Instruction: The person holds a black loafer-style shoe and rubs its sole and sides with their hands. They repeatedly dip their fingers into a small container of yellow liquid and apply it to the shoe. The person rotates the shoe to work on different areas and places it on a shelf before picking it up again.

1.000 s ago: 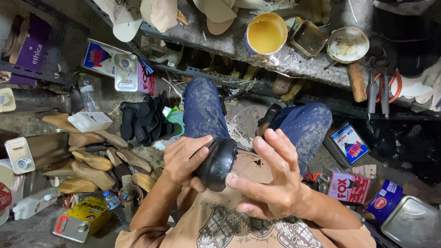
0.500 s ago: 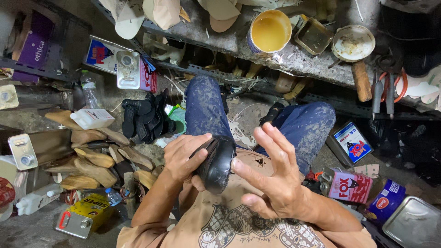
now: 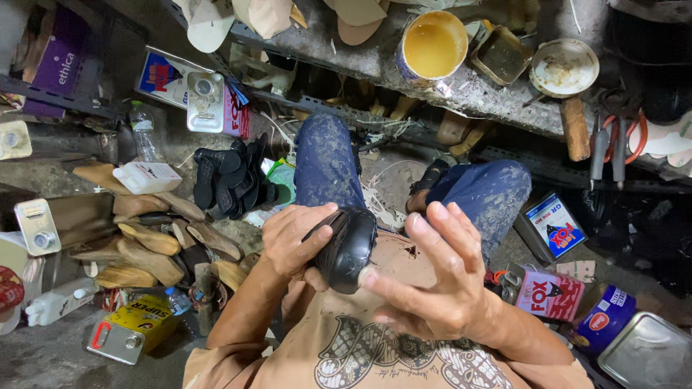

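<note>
Gripping the glossy black leather shoe (image 3: 348,247) from its left side, the left hand (image 3: 294,241) is curling its fingers over the upper, thumb tucked underneath. Since a second ago this hand is keeping the same clasp, and the shoe is staying in the same spot above the lap. The right hand (image 3: 438,277) is the one changing — its fingers are spreading wider and lifting, so that only the thumb tip is touching the shoe's lower right edge, while the other fingers are standing open and holding nothing.

The shoe is lying between the two hands, just above the tan printed shirt (image 3: 375,338) and below the knees in blue speckled trousers (image 3: 328,162). Its long axis is running from upper right to lower left, tilted steeply; whether toe or heel is the lower, rounded end I cannot tell.

Left of the shoe, a pile of tan wooden shoe lasts (image 3: 148,241) is lying on the floor, with a heap of black rubber soles (image 3: 231,176) above it — well above the shoe, a round tin of yellow glue (image 3: 432,47) is sitting on the dusty shelf (image 3: 490,94).
</note>
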